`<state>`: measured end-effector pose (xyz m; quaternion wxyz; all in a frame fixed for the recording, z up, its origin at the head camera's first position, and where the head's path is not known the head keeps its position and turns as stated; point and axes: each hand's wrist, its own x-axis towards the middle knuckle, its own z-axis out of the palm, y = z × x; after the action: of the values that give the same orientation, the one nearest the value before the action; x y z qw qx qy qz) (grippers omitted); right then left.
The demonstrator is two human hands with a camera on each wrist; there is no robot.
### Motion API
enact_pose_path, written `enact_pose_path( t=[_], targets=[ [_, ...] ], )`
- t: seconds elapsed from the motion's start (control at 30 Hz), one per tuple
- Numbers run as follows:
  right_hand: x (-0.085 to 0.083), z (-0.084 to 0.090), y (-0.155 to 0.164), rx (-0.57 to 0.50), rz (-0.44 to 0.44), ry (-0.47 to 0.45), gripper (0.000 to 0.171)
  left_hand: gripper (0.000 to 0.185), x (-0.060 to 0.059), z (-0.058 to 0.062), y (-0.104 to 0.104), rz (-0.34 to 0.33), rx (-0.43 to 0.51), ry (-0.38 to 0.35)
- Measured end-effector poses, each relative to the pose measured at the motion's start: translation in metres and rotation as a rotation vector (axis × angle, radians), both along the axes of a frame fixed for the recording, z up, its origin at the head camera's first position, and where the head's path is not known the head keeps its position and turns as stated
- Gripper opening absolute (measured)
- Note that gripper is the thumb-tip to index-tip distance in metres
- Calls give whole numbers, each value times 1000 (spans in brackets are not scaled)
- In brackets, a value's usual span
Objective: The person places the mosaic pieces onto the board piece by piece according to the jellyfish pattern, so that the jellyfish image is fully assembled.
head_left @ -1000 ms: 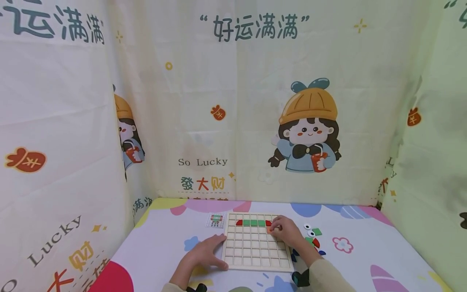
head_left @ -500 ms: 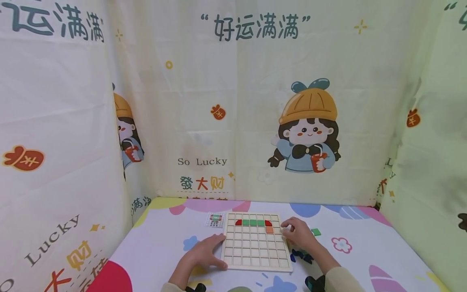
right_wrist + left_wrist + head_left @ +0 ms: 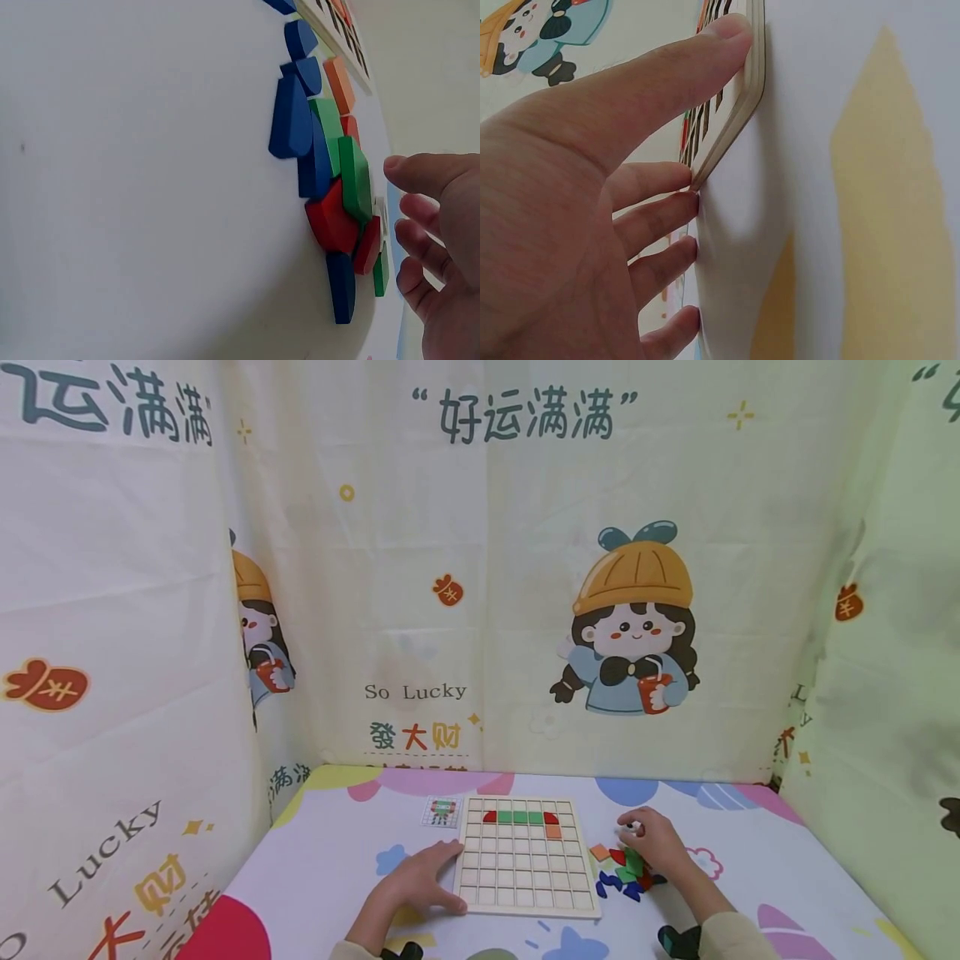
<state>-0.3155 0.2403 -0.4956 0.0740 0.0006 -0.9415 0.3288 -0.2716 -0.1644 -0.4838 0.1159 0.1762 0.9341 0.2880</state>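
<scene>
A wooden grid board [image 3: 525,868] lies on the table. Its second row holds a red, green, red strip [image 3: 521,817], with an orange square [image 3: 553,832] under the strip's right end. My left hand [image 3: 442,877] rests flat at the board's left edge; in the left wrist view the left hand [image 3: 705,112] has its thumb on the board edge [image 3: 739,112]. My right hand [image 3: 641,837] hovers over a pile of loose blue, green, red and orange pieces [image 3: 621,870]. In the right wrist view, that hand [image 3: 397,195] has relaxed, empty fingers above the pile [image 3: 330,172].
A small picture card [image 3: 442,812] lies just left of the board's far corner. Printed cloth walls [image 3: 480,610] close the table in at the back and on both sides. The tablecloth [image 3: 750,877] is white with coloured shapes.
My right hand left the orange square in the grid and moved right, off the board, to the loose pieces. The left hand stayed in place.
</scene>
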Motion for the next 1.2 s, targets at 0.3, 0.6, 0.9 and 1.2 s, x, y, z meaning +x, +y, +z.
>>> enact_pose_path(
  t=[0.3, 0.6, 0.9, 1.2],
  targets=[
    [-5, -4, 8, 119, -18, -30, 33, 89, 0, 1, 0, -17, -15, 20],
    [-6, -6, 6, 146, -7, -5, 29, 89, 2, 2, 1, -18, -26, 41],
    [-6, -3, 0, 127, 22, -16, 23, 90, 1, 2, 1, 1, -16, 19],
    [-4, -1, -6, 161, 30, -21, 23, 91, 2, 0, 0, -2, -21, 34]
  ],
)
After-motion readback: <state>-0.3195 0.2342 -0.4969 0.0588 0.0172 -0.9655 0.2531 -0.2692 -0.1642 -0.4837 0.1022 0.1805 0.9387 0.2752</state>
